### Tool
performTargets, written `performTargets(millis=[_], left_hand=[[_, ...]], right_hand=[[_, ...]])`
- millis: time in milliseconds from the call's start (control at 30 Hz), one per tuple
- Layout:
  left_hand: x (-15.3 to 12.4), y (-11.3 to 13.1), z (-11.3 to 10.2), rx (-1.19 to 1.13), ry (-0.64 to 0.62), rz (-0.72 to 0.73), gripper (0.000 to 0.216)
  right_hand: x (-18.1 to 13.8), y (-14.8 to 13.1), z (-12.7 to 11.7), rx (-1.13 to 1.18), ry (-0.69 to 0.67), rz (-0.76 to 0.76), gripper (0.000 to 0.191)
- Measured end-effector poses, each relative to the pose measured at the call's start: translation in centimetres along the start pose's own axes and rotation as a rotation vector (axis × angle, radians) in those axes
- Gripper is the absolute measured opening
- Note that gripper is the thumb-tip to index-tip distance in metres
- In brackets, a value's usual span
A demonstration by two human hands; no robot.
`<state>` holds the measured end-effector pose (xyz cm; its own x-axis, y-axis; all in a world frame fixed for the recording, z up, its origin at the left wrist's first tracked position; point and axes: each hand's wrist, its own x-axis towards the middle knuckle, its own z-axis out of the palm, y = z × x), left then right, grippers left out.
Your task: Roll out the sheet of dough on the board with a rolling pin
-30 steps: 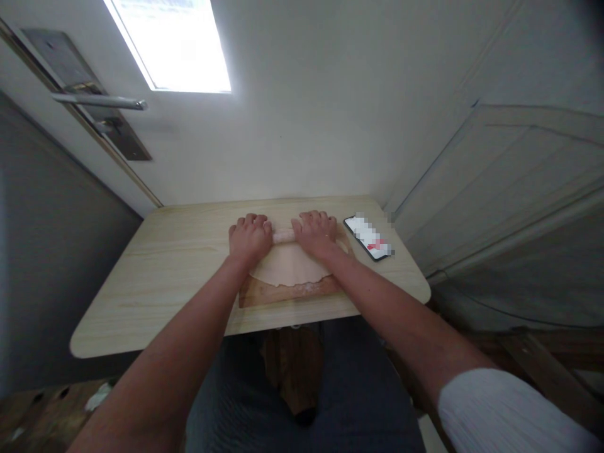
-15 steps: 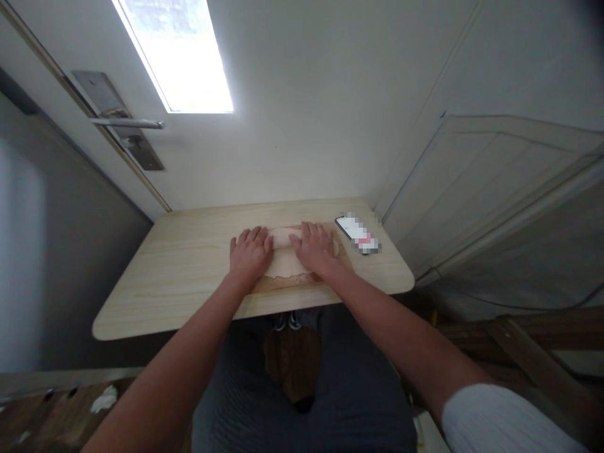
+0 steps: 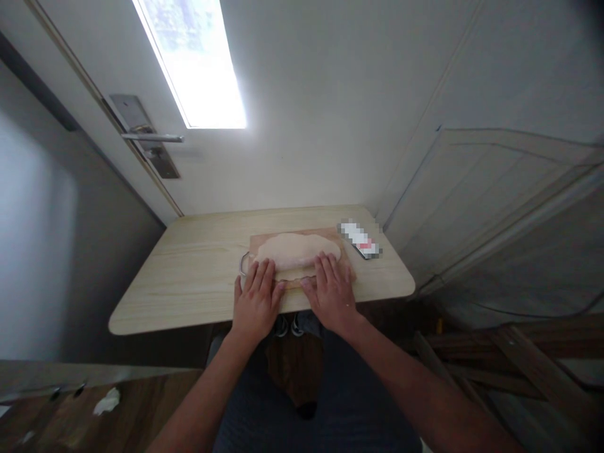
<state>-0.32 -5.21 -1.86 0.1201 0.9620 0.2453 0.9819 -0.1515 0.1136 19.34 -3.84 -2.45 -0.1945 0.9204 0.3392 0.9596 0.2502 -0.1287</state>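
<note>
A pale, flattened sheet of dough [image 3: 297, 246] lies on a wooden cutting board [image 3: 257, 240], which has a metal loop handle [image 3: 243, 263] at its left end. A rounded ridge runs across the dough between my hands; whether something is rolled inside it I cannot tell. My left hand [image 3: 257, 292] rests on the near left part of the dough, fingers stretched forward and flat. On the near right part lies my right hand [image 3: 333, 286], its fingers also stretched out and pressing on the ridge. The dough's near edge is ragged and partly covered by my hands.
The board rests on a light wood-patterned table [image 3: 189, 270] with rounded corners. A phone [image 3: 361, 239], its screen blurred out, lies at the board's right. Behind the table stands a white door with a metal handle [image 3: 155, 137] and a bright window pane [image 3: 202, 69].
Both hands have drawn back toward me, from the far part of the dough to its near edge. More of the dough and the board's handle now show. The view has shifted slightly.
</note>
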Motion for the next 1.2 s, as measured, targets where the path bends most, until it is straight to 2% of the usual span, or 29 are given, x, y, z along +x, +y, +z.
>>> performTargets(millis=[167,733,867,1033,1200], left_hand=[[2.3,-0.1,0.0,-0.001,0.024,-0.018,0.061],[15.7,-3.7,1.4,0.034,-0.111,-0.085,0.065],[18.1,-4.9,1.8,0.055,-0.171,0.018,0.054],[20.0,-5.7,2.3,-0.010,-0.190,-0.008,0.057],[19.5,-5.5,2.2,-0.016,-0.159,-0.003,0.059]], right_hand=[[2.4,0.2,0.6,-0.001,-0.024,0.008,0.067],[16.6,0.0,4.0,0.035,-0.091,0.090,0.065],[19.3,0.1,4.7,0.027,-0.165,0.113,0.065],[21.0,0.5,5.2,0.018,-0.225,0.108,0.065],[20.2,0.3,4.8,0.018,-0.186,0.099,0.059]])
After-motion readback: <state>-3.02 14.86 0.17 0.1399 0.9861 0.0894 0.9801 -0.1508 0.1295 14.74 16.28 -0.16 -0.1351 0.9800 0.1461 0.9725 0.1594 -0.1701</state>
